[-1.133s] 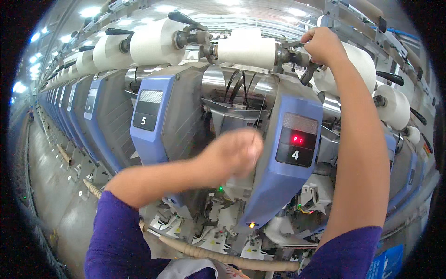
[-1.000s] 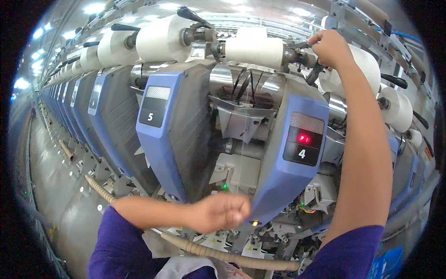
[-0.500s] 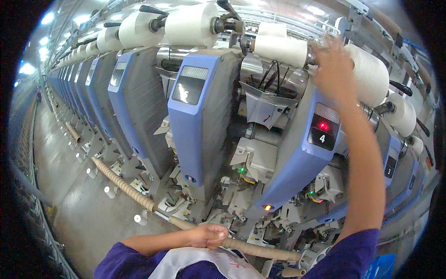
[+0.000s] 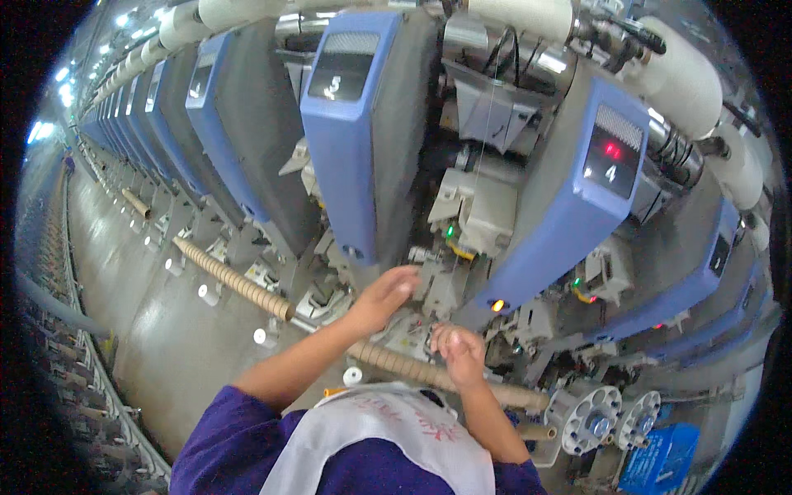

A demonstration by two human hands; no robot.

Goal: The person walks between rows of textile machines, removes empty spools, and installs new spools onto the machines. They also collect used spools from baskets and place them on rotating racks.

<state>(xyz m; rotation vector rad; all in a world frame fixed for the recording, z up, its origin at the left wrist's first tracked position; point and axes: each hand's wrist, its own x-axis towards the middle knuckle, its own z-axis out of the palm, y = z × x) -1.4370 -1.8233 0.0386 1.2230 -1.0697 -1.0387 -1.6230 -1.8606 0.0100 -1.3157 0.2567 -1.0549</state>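
Note:
My left hand (image 4: pixel 389 299) is stretched out low over the winding machine, its fingers extended and slightly blurred. Close by on the right, my right hand (image 4: pixel 459 351) has its fingers curled in; what they hold, if anything, is too small to make out. A thin white yarn (image 4: pixel 490 111) runs down from the white yarn package (image 4: pixel 528 11) toward the space above my hands, and its lower end is lost to sight. Behind my hands lies the grey winding unit (image 4: pixel 474 210) with a green light. Cardboard tubes (image 4: pixel 412 365) lie in a row just under my wrists.
Blue-fronted machine housings (image 4: pixel 342 140) stretch away to the left. The right-hand housing (image 4: pixel 569 214) shows a red display and a lit yellow button (image 4: pixel 497 305). A blue bin (image 4: pixel 660 458) and a round grey holder with holes (image 4: pixel 584 419) stand at lower right.
My right hand has come down from the yarn package at the top to beside my left hand. My left hand has reached forward and its fingers have straightened. The view has tilted down.

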